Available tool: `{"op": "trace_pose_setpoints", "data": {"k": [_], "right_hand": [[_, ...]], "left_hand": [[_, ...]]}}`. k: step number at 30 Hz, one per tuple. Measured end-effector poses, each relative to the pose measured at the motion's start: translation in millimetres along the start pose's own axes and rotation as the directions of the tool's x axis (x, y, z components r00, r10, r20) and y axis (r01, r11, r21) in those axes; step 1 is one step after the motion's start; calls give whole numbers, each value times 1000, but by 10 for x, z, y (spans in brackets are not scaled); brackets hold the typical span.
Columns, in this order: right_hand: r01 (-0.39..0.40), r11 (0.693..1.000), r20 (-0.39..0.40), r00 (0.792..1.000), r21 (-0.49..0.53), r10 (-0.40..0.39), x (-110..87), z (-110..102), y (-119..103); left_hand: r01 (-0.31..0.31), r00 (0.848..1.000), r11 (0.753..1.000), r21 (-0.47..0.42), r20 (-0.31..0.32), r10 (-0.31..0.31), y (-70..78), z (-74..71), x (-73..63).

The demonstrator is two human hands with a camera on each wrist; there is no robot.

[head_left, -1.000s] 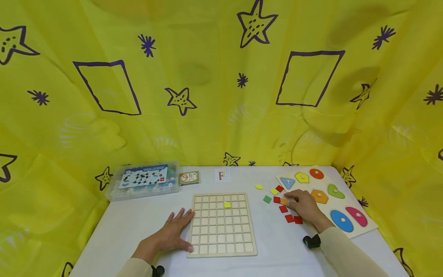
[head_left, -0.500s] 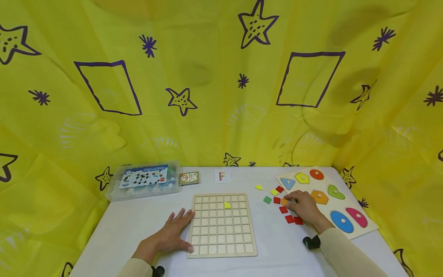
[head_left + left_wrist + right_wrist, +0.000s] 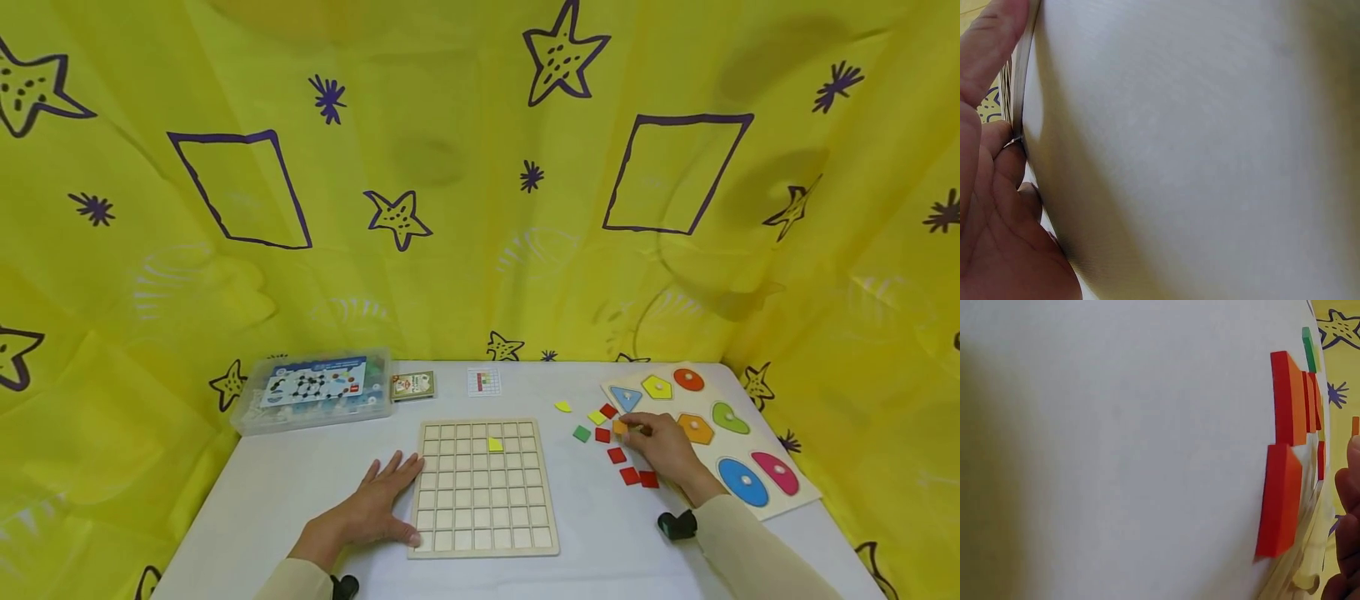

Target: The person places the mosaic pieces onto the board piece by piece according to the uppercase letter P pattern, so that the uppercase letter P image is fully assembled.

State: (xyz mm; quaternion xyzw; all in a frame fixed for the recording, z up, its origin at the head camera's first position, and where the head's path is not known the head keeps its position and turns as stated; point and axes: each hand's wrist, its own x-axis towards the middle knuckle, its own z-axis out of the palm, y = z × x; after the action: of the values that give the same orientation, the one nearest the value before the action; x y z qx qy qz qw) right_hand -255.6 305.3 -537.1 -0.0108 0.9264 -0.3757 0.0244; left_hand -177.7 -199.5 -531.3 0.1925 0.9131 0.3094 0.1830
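My left hand (image 3: 367, 507) rests with spread fingers along the left side of a wooden grid board (image 3: 483, 553), its thumb on the near-left corner. One yellow tile (image 3: 495, 444) lies in an upper cell of that board. To the right, the fingers of my right hand (image 3: 663, 448) pinch an orange square tile (image 3: 619, 427). In the right wrist view the orange tile (image 3: 1355, 426) shows at the fingertips, raised off the table. Around that hand lie several red tiles (image 3: 617, 455), a green tile (image 3: 581, 433) and a yellow square tile (image 3: 596, 417).
A knobbed shape puzzle board (image 3: 705, 454) lies under and beyond my right hand. Along the back stand a clear plastic case (image 3: 315, 392), a small card box (image 3: 413, 385) and a printed grid card (image 3: 484, 382). A yellow curved piece (image 3: 562, 407) lies near the loose tiles.
My right hand has picked up the orange tile and raised it slightly from among the red ones. The left hand has stayed on the board's edge.
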Motion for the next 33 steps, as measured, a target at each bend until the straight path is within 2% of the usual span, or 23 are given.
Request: {"op": "trace_pose_setpoints", "data": {"k": [3,11,17,23,26,29,33], "right_hand": [[-40,998,-21,999,54,41,0,17,-33],[-41,983,-109,992,180,61,-43,96,-250],[27,972,-147,989,235,8,-58,228,-418],[128,955,-218,974,268,-69,-69,414,-567],[144,949,-232,970,280,-79,-76,494,-635],[141,940,-239,969,312,-66,-59,575,-694],[140,918,-230,972,371,-56,-37,690,-781]], "left_hand": [[2,1000,1000,-1,-1,-2,7,-2,-5],[4,1000,1000,3,-4,-4,17,-8,-5],[-3,1000,1000,-11,-7,3,17,-2,-3],[-25,999,998,-64,-23,24,-65,27,9],[-67,997,994,-92,-39,64,-116,55,12],[-74,997,993,-92,-43,70,-111,58,8],[-31,999,998,-57,-30,29,-50,31,3]]}}
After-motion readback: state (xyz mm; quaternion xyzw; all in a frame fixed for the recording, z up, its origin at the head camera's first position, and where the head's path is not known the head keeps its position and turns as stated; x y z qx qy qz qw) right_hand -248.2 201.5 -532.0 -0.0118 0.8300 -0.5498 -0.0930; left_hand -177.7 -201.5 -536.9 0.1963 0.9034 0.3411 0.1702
